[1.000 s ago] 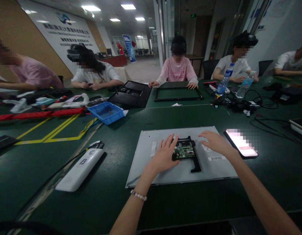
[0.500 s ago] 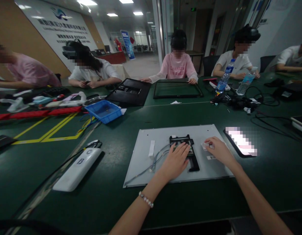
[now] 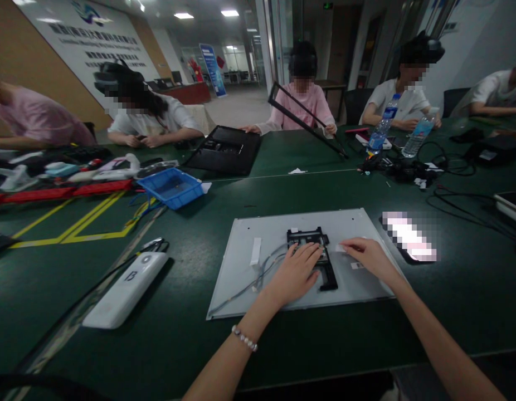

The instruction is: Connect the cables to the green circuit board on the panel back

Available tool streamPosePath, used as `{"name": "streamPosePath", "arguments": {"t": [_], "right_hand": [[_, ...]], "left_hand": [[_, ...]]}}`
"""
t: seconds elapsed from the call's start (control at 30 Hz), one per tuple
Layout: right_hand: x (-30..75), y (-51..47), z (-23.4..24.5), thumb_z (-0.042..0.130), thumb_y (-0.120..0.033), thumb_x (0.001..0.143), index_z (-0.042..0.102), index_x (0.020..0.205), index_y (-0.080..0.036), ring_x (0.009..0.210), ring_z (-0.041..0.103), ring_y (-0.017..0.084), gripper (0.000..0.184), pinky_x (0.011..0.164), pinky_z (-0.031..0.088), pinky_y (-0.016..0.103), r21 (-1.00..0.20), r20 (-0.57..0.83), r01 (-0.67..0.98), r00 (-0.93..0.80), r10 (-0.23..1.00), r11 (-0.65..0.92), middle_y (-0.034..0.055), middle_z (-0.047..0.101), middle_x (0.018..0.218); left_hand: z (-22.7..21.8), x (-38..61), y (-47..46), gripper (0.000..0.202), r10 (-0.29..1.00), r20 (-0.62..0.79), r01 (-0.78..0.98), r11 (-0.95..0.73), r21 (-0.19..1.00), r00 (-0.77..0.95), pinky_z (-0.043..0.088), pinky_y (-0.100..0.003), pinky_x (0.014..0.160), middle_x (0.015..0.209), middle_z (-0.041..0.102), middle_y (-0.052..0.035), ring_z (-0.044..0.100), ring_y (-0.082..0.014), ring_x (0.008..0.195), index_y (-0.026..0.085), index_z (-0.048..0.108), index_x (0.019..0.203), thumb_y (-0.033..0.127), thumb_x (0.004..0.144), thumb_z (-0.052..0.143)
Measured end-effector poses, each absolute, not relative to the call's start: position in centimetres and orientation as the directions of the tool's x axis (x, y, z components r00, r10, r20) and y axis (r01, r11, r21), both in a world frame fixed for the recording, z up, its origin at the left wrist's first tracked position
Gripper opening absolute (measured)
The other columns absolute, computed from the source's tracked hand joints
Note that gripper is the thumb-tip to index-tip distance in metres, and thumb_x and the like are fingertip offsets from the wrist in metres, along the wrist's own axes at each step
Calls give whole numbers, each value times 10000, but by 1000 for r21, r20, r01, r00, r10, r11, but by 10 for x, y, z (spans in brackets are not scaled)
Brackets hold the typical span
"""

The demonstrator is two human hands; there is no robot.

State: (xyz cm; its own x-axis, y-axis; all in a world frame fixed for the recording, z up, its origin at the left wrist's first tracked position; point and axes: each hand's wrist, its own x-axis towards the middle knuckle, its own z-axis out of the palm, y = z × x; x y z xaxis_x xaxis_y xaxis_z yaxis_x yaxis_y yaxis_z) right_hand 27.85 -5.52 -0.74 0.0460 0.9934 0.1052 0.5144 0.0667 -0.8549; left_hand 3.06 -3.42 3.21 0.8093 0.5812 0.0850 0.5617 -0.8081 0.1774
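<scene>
A light grey flat panel (image 3: 230,262) lies in front of me, with a black frame-like bracket (image 3: 330,278) on its middle. My left hand (image 3: 295,272) rests flat over the bracket, fingers stretched out, partly covering a circuit board. Grey cables (image 3: 240,298) run from the bracket to the panel's lower left corner. On the panel's right side, my right hand (image 3: 373,259) pinches a small whitish label-like piece (image 3: 340,248) between thumb and forefinger. A white strip (image 3: 255,251) sits on the panel left of the bracket.
Right of the panel lies a lit phone (image 3: 410,236). A white power bank (image 3: 126,289) with a cable and a blue tray (image 3: 172,189) are to the left. Two bottles (image 3: 382,125) stand at the back right. Across the table a person holds a black frame (image 3: 302,120).
My right hand has shifted slightly left toward the bracket, still pinching the small piece. My left hand stays on the bracket. The person opposite has lifted the black frame off the table.
</scene>
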Motion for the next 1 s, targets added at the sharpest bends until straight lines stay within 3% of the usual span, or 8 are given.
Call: {"name": "streamPosePath", "arguments": {"t": [0.17,0.3,0.43,0.67,0.87,1.0], "right_hand": [[267,-56,-8,558,-327,790,645,1070,-198,731,633,169,320,647,511,298,-938,-9,347,-9,1000,-5,53,690,878],[261,-54,-13,591,-316,770,603,1070,-191,759,638,168,325,702,514,306,-959,-12,283,-16,1000,-7,42,684,866],[259,-52,-16,578,-297,778,634,929,-186,813,644,172,196,784,500,320,-951,35,305,-47,998,47,49,689,893],[262,-51,-13,561,-292,787,656,885,-185,816,632,180,174,789,486,330,-935,60,348,-29,998,67,49,687,875],[264,-50,-13,556,-277,785,669,883,-193,810,630,179,172,779,486,328,-931,56,358,-44,997,68,42,692,872],[259,-51,-16,554,-272,790,675,888,-195,815,636,181,173,786,488,334,-916,77,391,-48,996,90,40,697,882]], "left_hand": [[33,31,-36,502,586,77,571,-806,158,806,150,-467,1119,1467,323,-56,251,-222,1358,221,276,1397,324,912,358],[38,36,-41,550,610,90,602,-792,101,787,96,-521,1113,1476,301,-70,207,-257,1370,212,233,1416,308,891,366],[40,43,-47,609,611,109,608,-792,59,784,51,-519,1118,1485,279,-73,178,-252,1377,193,203,1427,214,845,379],[34,48,-51,577,597,86,597,-802,26,798,102,-491,1116,1434,364,-101,299,-239,1321,145,231,1417,217,860,365],[36,46,-48,569,594,103,589,-804,79,798,118,-450,1122,1423,387,-83,333,-217,1300,141,244,1413,184,859,363],[36,46,-47,511,584,120,572,-811,119,803,131,-452,1122,1409,407,-71,337,-213,1297,153,263,1407,246,910,337]]}}
